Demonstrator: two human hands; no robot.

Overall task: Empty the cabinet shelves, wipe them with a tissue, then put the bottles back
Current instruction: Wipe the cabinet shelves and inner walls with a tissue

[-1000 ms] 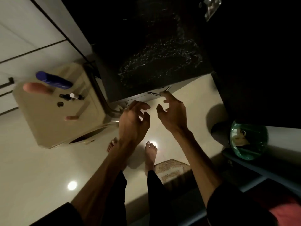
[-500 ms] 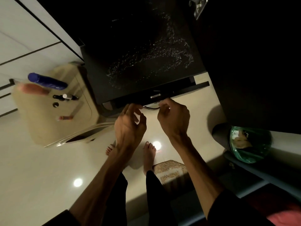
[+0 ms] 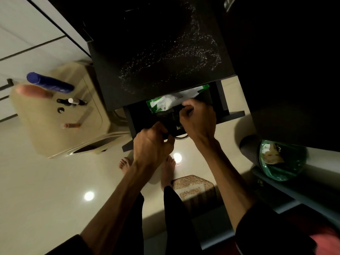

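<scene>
Drawer (image 3: 223,107) under the black speckled top (image 3: 165,52) is pulled open. Left hand (image 3: 152,144) curls around its front edge near the metal handle (image 3: 181,138). Right hand (image 3: 197,118) reaches inside, fingers pinching the green-and-white tissue pack (image 3: 165,103). Bottles, including a blue bottle (image 3: 49,82), sit on the beige stool (image 3: 46,135) at 9 o'clock.

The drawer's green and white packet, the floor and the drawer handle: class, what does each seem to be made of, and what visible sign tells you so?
Packet: probably thin plastic film, glossy; it is crinkled and catches the light.
Floor: polished tile or stone, going by its mirror-like reflections of ceiling lights; which one is unclear.
Handle: likely bare metal, a thin curved bar with a bright glint.
</scene>
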